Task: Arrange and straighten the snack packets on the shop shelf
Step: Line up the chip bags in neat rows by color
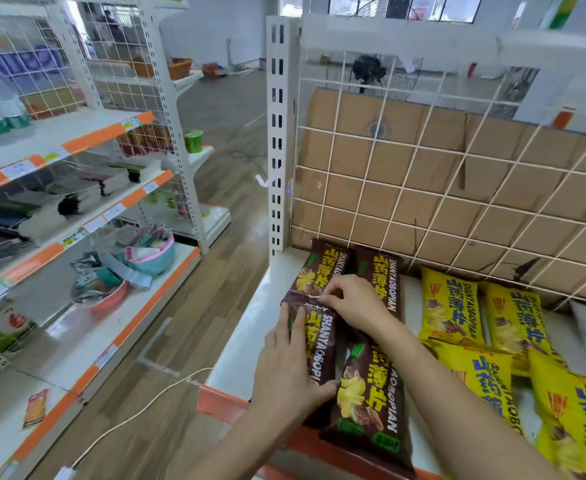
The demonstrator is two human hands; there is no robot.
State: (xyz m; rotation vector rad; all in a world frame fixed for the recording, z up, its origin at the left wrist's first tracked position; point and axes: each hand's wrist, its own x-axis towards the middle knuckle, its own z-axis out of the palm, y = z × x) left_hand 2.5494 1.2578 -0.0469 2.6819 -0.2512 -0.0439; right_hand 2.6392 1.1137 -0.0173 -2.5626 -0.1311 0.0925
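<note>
Several brown snack packets lie on the white shelf (250, 327) at its left end. My left hand (286, 368) grips the front-left brown packet (319, 344), fingers along its left edge and thumb on its lower face. My right hand (350, 301) pinches the sealed top edge of that same packet, where it meets the rear-left brown packet (319, 271). Another brown packet (386, 282) lies behind my right hand, and one more (367, 407) lies at the front. To the right lie several yellow packets (450, 310), some overlapping and askew.
A wire grid backed by cardboard (440, 181) closes the shelf's rear, with a white slotted post (277, 133) at its left corner. Across the wooden aisle stands another shelving unit (77, 216) with bowls and goods. A white cable (139, 407) runs along the floor.
</note>
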